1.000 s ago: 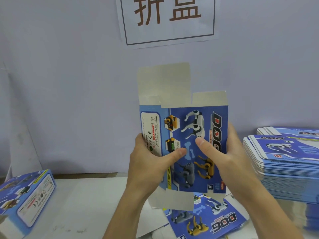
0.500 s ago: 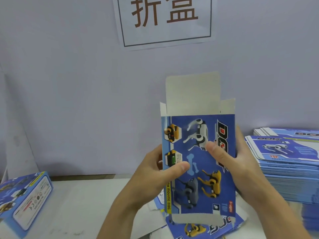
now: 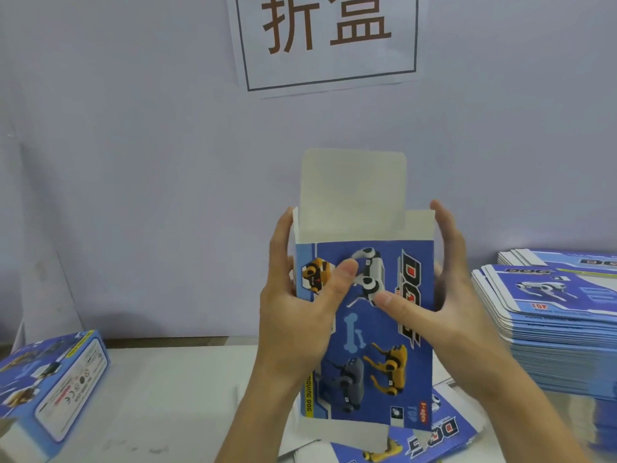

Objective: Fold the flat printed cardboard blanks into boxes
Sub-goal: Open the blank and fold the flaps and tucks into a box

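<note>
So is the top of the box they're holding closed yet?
No, open. The box is held upright, its plain top flap standing straight up, with the left hand and right hand gripping its sides.

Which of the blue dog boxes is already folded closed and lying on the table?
The finished box at far left. The held box has open flaps; the stack of blanks at right is flat.

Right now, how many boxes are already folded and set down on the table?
1. A finished box lies on its side at the table's left edge. The blank held by the left hand and right hand is still open-topped. Others may sit outside the frame.
</note>
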Available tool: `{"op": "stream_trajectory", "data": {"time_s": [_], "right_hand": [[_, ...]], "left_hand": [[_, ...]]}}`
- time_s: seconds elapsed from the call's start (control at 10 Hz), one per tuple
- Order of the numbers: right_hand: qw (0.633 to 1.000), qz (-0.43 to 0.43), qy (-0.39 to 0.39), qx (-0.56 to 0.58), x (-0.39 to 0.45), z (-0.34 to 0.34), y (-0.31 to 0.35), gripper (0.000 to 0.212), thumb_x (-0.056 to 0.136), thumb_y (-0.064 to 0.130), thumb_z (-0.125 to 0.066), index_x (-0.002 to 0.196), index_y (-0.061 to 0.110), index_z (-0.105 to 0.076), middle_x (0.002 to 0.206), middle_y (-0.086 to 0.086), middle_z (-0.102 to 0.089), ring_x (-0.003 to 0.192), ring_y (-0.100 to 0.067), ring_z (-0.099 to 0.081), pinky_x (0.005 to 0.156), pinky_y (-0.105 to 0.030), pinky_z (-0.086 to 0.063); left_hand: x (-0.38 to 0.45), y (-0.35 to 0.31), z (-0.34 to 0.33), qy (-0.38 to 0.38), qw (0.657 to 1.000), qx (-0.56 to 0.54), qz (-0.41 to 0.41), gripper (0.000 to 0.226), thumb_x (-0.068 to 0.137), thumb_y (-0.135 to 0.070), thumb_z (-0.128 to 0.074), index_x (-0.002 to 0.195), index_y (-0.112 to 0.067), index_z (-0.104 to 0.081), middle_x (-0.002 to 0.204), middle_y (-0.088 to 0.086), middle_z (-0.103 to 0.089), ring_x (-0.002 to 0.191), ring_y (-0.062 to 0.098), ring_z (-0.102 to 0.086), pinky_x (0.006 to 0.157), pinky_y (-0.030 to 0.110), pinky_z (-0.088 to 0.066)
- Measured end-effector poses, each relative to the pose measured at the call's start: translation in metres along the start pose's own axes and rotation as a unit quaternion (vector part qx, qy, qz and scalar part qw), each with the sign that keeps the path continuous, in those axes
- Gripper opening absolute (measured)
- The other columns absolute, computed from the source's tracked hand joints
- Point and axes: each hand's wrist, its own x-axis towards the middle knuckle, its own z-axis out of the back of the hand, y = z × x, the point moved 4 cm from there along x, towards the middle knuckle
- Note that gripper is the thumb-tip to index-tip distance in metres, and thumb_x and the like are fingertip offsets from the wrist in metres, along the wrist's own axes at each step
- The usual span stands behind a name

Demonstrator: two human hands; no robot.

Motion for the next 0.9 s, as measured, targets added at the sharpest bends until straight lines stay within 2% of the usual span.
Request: {"op": "stream_trajectory", "data": {"time_s": [0.1, 0.2, 0.3, 0.4, 0.5, 0.6, 0.7, 0.8, 0.9], "right_hand": [[0.999, 0.036, 0.017, -0.018, 0.001, -0.003, 0.008, 0.094, 0.079, 0.015, -0.075, 0.147, 0.056, -0.025, 0.122, 0.021, -0.067, 0.107, -0.012, -0.071, 0.074, -0.021, -0.059], [0.999, 0.032, 0.016, -0.005, 0.001, -0.008, 0.006, 0.085, 0.079, 0.012, -0.069, 0.144, 0.054, -0.033, 0.116, 0.014, -0.071, 0.103, -0.014, -0.073, 0.071, -0.023, -0.06], [1.0, 0.026, 0.012, 0.012, -0.004, -0.006, 0.001, 0.072, 0.078, 0.012, -0.068, 0.133, 0.052, -0.046, 0.108, 0.004, -0.074, 0.094, -0.022, -0.075, 0.066, -0.028, -0.061], [0.999, 0.007, 0.023, 0.03, 0.002, -0.003, 0.001, 0.063, 0.084, -0.001, -0.037, 0.114, 0.049, -0.062, 0.098, 0.002, -0.076, 0.087, -0.02, -0.076, 0.063, -0.027, -0.06], [0.999, -0.008, 0.014, 0.05, 0.001, -0.009, 0.009, 0.03, 0.087, 0.071, -0.054, 0.097, 0.047, -0.069, 0.086, -0.006, -0.073, 0.08, -0.017, -0.074, 0.066, -0.036, -0.063], [0.997, -0.046, -0.016, 0.065, 0.002, -0.012, 0.018, 0.045, 0.09, 0.072, -0.045, 0.089, 0.034, -0.068, 0.077, -0.014, -0.069, 0.067, -0.025, -0.071, 0.058, -0.042, -0.059], [0.996, -0.074, -0.037, 0.042, 0.006, -0.015, 0.024, 0.035, 0.087, 0.056, -0.049, 0.075, 0.028, -0.066, 0.063, -0.009, -0.066, 0.055, -0.024, -0.065, 0.057, -0.042, -0.052], [0.996, -0.07, -0.044, 0.025, 0.007, -0.019, 0.032, 0.024, 0.079, 0.042, -0.044, 0.073, 0.03, -0.064, 0.057, -0.013, -0.059, 0.052, -0.025, -0.062, 0.054, -0.038, -0.047], [0.995, -0.082, -0.05, 0.025, 0.004, -0.019, 0.029, 0.021, 0.078, 0.04, -0.043, 0.093, 0.043, -0.057, 0.072, -0.031, -0.054, 0.058, -0.03, -0.06, 0.05, -0.036, -0.047]], "left_hand": [[-0.001, -0.002, -0.005, 0.032, 0.999, -0.011, -0.012, 0.077, 0.076, -0.043, -0.071, 0.137, -0.065, -0.032, 0.121, -0.017, -0.069, 0.105, 0.012, -0.072, 0.07, 0.029, -0.062], [-0.001, -0.004, -0.004, 0.027, 0.999, 0.008, -0.019, 0.062, 0.077, -0.046, -0.07, 0.132, -0.059, -0.044, 0.125, -0.01, -0.067, 0.109, 0.017, -0.07, 0.078, 0.037, -0.063], [-0.001, -0.006, -0.005, 0.032, 0.999, 0.032, -0.025, 0.046, 0.081, -0.041, -0.069, 0.124, -0.048, -0.052, 0.114, -0.004, -0.07, 0.097, 0.021, -0.074, 0.072, 0.039, -0.063], [-0.002, -0.008, -0.005, 0.038, 0.999, 0.025, -0.005, 0.036, 0.079, -0.041, -0.072, 0.11, -0.037, -0.054, 0.09, 0.004, -0.071, 0.083, 0.025, -0.076, 0.061, 0.031, -0.061], [-0.002, -0.009, -0.003, 0.025, 0.999, -0.007, 0.031, 0.035, 0.082, -0.059, -0.069, 0.1, -0.032, -0.055, 0.079, 0.006, -0.066, 0.076, 0.019, -0.073, 0.059, 0.032, -0.059], [0.0, -0.014, 0.002, -0.04, 0.998, 0.022, 0.051, 0.045, 0.076, -0.071, -0.046, 0.087, -0.028, -0.057, 0.073, 0.009, -0.056, 0.07, 0.026, -0.063, 0.064, 0.048, -0.053], [0.001, -0.019, 0.006, -0.088, 0.993, 0.023, 0.073, 0.032, 0.081, -0.053, -0.045, 0.071, -0.025, -0.054, 0.079, 0.026, -0.051, 0.067, 0.039, -0.057, 0.066, 0.046, -0.046], [0.001, -0.026, 0.007, -0.084, 0.994, 0.002, 0.067, 0.018, 0.078, -0.035, -0.045, 0.067, -0.025, -0.054, 0.089, 0.035, -0.051, 0.069, 0.052, -0.056, 0.059, 0.046, -0.045], [0.002, -0.024, 0.011, -0.096, 0.993, -0.044, 0.055, 0.024, 0.075, -0.028, -0.044, 0.089, -0.038, -0.061, 0.085, 0.027, -0.059, 0.06, 0.034, -0.051, 0.047, 0.033, -0.047]]}}
